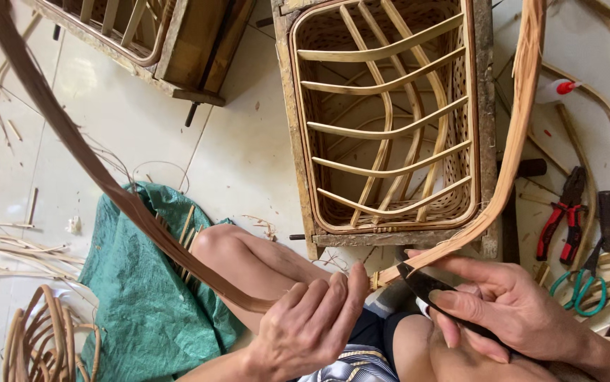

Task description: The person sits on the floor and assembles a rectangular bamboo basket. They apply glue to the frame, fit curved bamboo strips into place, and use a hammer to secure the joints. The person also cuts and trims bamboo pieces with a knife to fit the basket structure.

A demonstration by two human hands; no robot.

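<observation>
Rattan strip (pixel 71 141): one long, thin length runs from the top left corner down across the knee to the left hand (pixel 312 325), then rises on the right past the basket to the top edge (pixel 524 85). Both ends are cut off by the frame. The stretch between the two hands is partly hidden behind the fingers.

Basket frame (pixel 386 120): a rectangular woven form with curved bamboo ribs, seated in a wooden mould on the tiled floor; its far end is out of view. A second mould (pixel 163 42) at upper left is cut off.

Green cloth (pixel 142 297): lies crumpled on the floor beside the left leg, with thin slats on it.

Left hand: fingers are curled closed around the strip, palm side hidden.

Right hand (pixel 510 311): closed on a dark knife (pixel 425 283), blade tip touching the strip; the handle is hidden inside the fist.

Red-handled pliers (pixel 563 223) and green-handled scissors (pixel 581 290) lie on the floor at right, near loose strips. A small bottle with a red cap (pixel 556 90) lies beyond, partly hidden by the strip.
</observation>
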